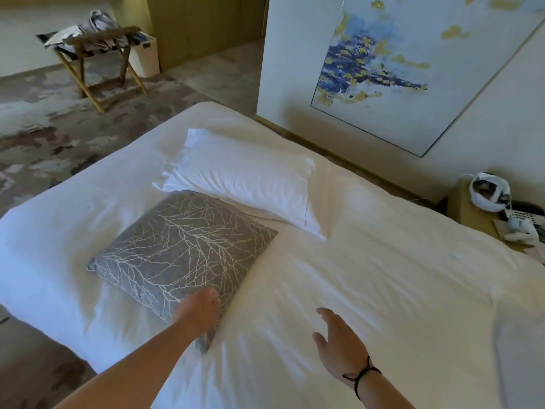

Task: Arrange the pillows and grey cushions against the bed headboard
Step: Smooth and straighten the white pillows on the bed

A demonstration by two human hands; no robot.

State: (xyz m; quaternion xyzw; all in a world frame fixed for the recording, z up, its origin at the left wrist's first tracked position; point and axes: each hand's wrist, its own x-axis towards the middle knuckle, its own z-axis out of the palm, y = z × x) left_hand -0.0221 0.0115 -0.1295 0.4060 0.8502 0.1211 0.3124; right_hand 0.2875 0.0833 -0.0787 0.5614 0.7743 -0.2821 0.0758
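Note:
A grey cushion (pixel 182 249) with a pale branch pattern lies flat on the white bed (pixel 383 276). Behind it a white pillow (pixel 247 178) lies flat, its near edge touching the cushion's far corner. My left hand (pixel 200 312) rests on the cushion's near corner, fingers curled over the edge and gripping it. My right hand (pixel 339 343) hovers open just above the sheet to the right of the cushion, holding nothing; a black cord is round its wrist. The low headboard (pixel 339 149) runs along the wall beyond the pillow.
A large framed painting (pixel 413 69) hangs above the headboard. A bedside table (pixel 472 214) at the right carries a phone and a white headset. A folding luggage rack (pixel 94 54) with bags stands on the patterned carpet at the far left.

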